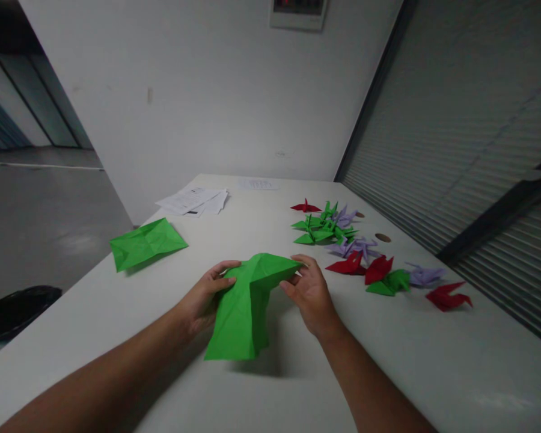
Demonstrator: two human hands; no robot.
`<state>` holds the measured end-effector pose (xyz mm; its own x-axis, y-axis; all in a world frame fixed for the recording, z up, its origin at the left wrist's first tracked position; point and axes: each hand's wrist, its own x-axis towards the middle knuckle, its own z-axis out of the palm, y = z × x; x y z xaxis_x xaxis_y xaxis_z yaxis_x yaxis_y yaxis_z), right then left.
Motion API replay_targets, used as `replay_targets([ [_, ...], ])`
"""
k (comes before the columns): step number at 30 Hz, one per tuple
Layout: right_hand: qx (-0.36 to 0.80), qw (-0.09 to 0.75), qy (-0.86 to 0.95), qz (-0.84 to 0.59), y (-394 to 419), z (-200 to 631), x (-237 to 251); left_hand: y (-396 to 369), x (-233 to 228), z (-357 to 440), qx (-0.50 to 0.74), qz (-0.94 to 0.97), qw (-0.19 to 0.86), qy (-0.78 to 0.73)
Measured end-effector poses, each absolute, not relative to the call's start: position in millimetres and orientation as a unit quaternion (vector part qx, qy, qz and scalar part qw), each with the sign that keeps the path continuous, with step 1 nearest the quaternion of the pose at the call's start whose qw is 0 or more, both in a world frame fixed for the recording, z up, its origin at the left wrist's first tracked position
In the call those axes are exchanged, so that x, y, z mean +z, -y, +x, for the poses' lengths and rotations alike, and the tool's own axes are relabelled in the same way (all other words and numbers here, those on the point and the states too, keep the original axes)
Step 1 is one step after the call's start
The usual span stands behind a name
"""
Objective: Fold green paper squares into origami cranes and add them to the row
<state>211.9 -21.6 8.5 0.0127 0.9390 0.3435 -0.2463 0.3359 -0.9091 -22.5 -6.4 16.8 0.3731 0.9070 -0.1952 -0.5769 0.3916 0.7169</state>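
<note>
Green folded paper (pixel 246 304) — long axis toward the person, both hands, left (pixel 206 296), right (pixel 311 293), pinching its far end

Dim even indoor light, soft shadows, wide-angle edge distortion, slight blur

The white bench (pixel 433 373) carries a flat green folded paper (pixel 146 242), white printed sheets (pixel 193 200) and small folded paper cranes (pixel 342 237) in green, purple and red.

A plain office or meeting room. A long white table (pixel 261 385) meets a bare white wall (pixel 216 90), with slatted grey window blinds (pixel 455 132) right and printed white paper sheets (pixel 193 200) far left.
</note>
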Motion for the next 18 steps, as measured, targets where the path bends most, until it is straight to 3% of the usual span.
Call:
replay_targets([
  [4, 0.456, 0.619, 0.522, -0.37, 17.4, 219.8, 1.7, 6.7, 19.0, -22.5, 0.484, 0.281, 0.772, -0.302],
  [11, 0.562, 0.631, 0.404, -0.35, 23.2, 200.0, 5.6, 8.0, 16.1, -17.3, 0.495, 0.289, 0.758, -0.313],
  [18, 0.566, 0.64, 0.386, -0.347, 27.5, 199.4, 11.8, 3.4, 11.2, -15.7, 0.562, 0.296, 0.691, -0.345],
])
